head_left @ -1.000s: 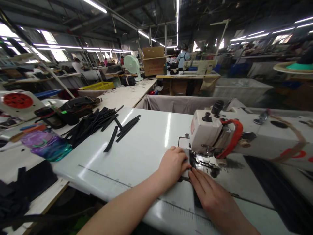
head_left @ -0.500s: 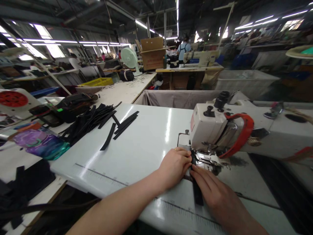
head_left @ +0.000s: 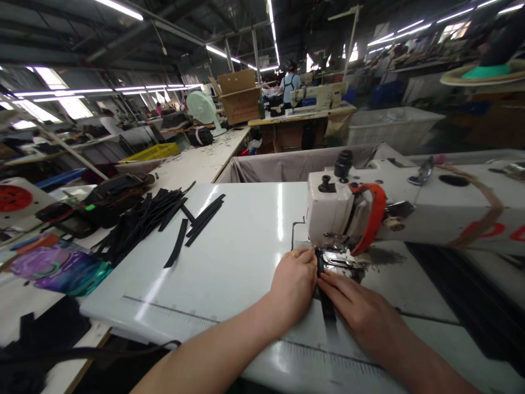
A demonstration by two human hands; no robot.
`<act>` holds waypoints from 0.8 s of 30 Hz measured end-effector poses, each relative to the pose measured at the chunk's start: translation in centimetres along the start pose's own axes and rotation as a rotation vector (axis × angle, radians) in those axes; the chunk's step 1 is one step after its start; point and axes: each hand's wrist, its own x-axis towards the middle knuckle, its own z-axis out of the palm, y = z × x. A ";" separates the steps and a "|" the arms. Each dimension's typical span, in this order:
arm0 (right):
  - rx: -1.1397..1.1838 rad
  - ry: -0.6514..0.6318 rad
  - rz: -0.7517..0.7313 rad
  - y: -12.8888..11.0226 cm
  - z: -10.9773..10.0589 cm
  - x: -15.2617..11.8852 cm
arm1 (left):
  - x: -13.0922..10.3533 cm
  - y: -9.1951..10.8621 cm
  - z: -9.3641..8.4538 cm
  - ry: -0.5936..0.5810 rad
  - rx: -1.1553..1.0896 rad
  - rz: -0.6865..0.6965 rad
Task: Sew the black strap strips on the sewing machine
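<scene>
A black fabric strip (head_left: 328, 310) lies at the needle area of a white sewing machine (head_left: 328, 210) with a red guard. My left hand (head_left: 294, 279) presses on the strip from the left, fingers bent and together, a ring on one finger. On the strip's right edge rest the fingertips of my right hand (head_left: 351, 300), close together just below the metal presser plate (head_left: 338, 259). The strip's front end sticks out between both hands. Its far end is hidden by my fingers and the machine.
Loose black strips (head_left: 205, 219) lie on the white table (head_left: 241, 246) beside a dark pile (head_left: 143, 221). A purple-teal pouch (head_left: 61, 268) is at the left. Long black strips (head_left: 463, 295) lie right. A person (head_left: 290, 87) stands far back.
The whole view has shifted a little. The strip's front end extends less far toward me, and both hands have moved slightly forward with it, still at the machine.
</scene>
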 end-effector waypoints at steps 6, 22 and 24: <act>0.045 -0.015 0.032 0.4 0.0 -0.4 | 0.2 -0.3 0.1 0.047 -0.018 0.007; 0.417 -0.060 0.124 2.2 -0.2 -0.8 | 0.2 -0.1 -1.0 0.055 -0.118 -0.006; 0.371 -0.048 0.123 2.3 0.0 -0.8 | 0.3 -0.1 -1.0 0.055 -0.119 -0.005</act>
